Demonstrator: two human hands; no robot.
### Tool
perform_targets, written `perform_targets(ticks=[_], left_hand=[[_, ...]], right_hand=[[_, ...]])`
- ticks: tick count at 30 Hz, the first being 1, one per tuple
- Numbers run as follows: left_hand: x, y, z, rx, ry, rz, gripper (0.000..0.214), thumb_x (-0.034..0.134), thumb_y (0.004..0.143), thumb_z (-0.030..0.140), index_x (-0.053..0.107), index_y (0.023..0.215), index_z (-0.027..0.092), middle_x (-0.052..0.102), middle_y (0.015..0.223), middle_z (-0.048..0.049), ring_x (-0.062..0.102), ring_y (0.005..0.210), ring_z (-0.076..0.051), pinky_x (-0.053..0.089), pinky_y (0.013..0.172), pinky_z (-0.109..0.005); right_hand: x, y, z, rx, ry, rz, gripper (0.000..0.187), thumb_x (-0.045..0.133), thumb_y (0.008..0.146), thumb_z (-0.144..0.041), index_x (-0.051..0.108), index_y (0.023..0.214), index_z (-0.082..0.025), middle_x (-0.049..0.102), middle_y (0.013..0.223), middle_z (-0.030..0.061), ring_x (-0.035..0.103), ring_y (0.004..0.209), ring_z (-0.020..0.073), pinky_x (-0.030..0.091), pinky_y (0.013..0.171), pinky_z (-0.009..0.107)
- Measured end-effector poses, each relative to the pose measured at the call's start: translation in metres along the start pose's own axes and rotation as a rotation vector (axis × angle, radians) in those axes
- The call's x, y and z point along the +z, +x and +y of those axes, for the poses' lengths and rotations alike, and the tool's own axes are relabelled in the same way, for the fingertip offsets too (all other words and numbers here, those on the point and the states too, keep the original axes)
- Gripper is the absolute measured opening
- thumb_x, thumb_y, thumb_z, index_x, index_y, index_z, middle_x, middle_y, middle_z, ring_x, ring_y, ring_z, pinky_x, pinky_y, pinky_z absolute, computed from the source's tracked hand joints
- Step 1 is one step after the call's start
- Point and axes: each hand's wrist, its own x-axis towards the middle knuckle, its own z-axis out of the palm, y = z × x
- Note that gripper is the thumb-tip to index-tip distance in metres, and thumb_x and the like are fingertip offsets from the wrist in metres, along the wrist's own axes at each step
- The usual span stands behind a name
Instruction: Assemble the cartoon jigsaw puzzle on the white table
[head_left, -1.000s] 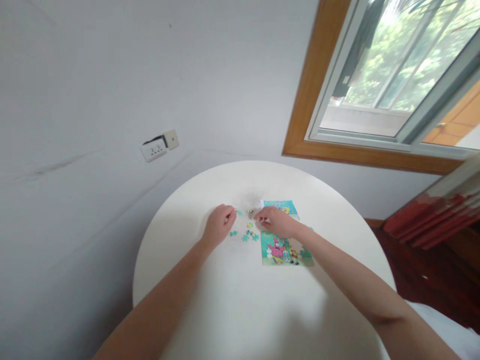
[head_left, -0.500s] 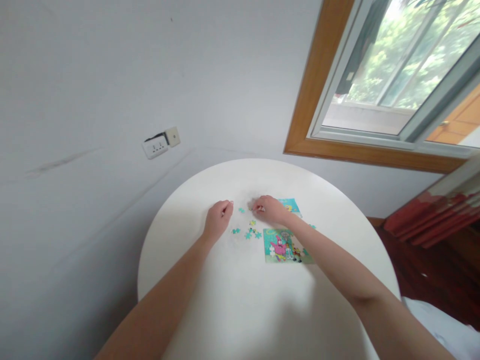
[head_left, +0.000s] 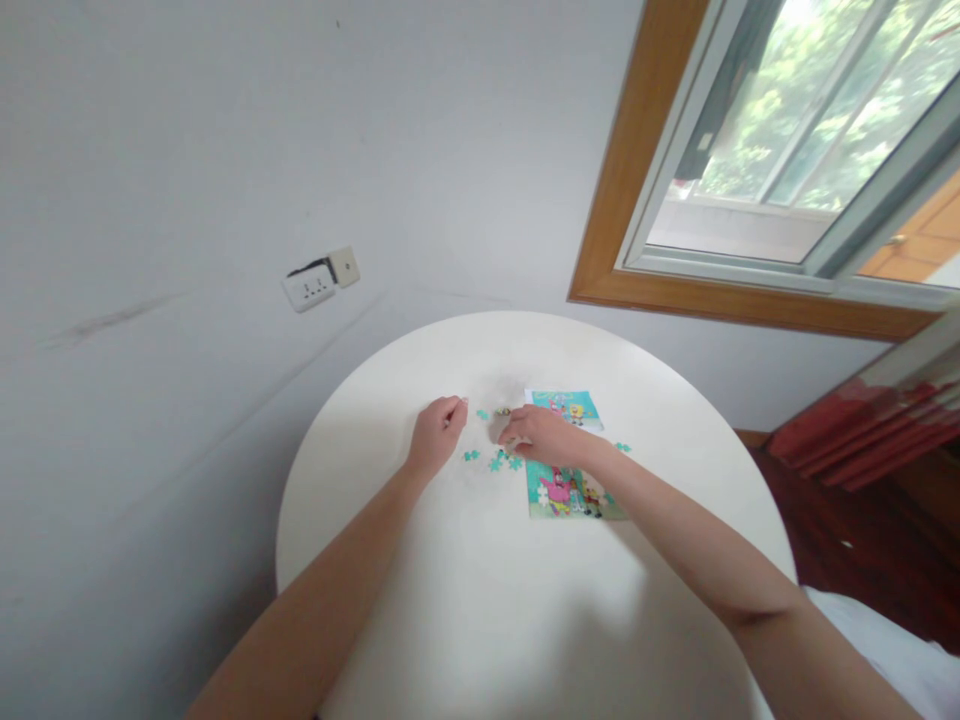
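Observation:
A part-built cartoon jigsaw (head_left: 574, 495) lies on the round white table (head_left: 480, 590), with a printed picture card (head_left: 564, 407) just beyond it. Several loose teal pieces (head_left: 493, 461) are scattered to the jigsaw's left. My right hand (head_left: 538, 435) rests over these pieces with its fingers curled down in a pinch; what it holds is too small to make out. My left hand (head_left: 436, 436) sits on the table further left, its fingers curled, close to a small teal piece (head_left: 482, 414).
A grey wall with a white socket (head_left: 309, 287) stands behind the table. A wood-framed window (head_left: 757, 180) is at the upper right. Red fabric (head_left: 862, 440) lies at the right beyond the table's edge.
My right hand has drawn back from the far pieces toward the loose ones beside the jigsaw, uncovering the picture card. My left hand has barely moved.

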Motion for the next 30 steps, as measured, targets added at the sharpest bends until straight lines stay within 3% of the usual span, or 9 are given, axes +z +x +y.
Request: perform_targets(ticks=[7, 15, 22, 30], left_hand=[[0.0, -0.001, 0.0, 0.012, 0.007, -0.011, 0.039, 0.036, 0.094, 0.036, 0.041, 0.058, 0.02, 0.043, 0.056, 0.0024, 0.044, 0.059, -0.013, 0.032, 0.061, -0.026], [0.0, -0.001, 0.002, 0.027, 0.009, -0.02, 0.039, 0.036, 0.095, 0.036, 0.043, 0.059, 0.02, 0.046, 0.058, 0.0019, 0.047, 0.061, -0.014, 0.035, 0.062, -0.026], [0.0, -0.001, 0.003, 0.082, 0.028, -0.059, 0.04, 0.036, 0.096, 0.033, 0.046, 0.06, 0.02, 0.047, 0.058, 0.001, 0.047, 0.062, -0.015, 0.035, 0.063, -0.028], [-0.002, 0.0, 0.003, 0.379, -0.014, -0.408, 0.022, 0.055, 0.088, 0.032, 0.067, 0.073, 0.022, 0.067, 0.078, -0.0026, 0.057, 0.08, -0.018, 0.04, 0.079, -0.031]], right_hand=[[0.006, 0.006, 0.005, 0.005, 0.012, -0.064, 0.028, 0.066, 0.08, -0.009, 0.074, 0.104, -0.018, 0.068, 0.096, 0.0095, 0.061, 0.091, 0.0202, 0.044, 0.085, 0.031], [0.006, 0.01, 0.007, 0.008, 0.096, -0.097, 0.02, 0.068, 0.076, -0.005, 0.074, 0.092, -0.015, 0.068, 0.087, 0.0068, 0.059, 0.088, 0.019, 0.043, 0.083, 0.029], [0.005, 0.007, 0.003, 0.072, 0.215, -0.071, 0.023, 0.067, 0.069, 0.0, 0.067, 0.088, -0.013, 0.064, 0.086, 0.004, 0.056, 0.074, 0.0129, 0.041, 0.068, 0.022], [0.019, 0.004, 0.005, 0.123, 0.383, 0.023, 0.019, 0.061, 0.073, -0.003, 0.06, 0.086, -0.017, 0.064, 0.079, -0.0008, 0.058, 0.071, 0.0117, 0.041, 0.066, 0.022]])
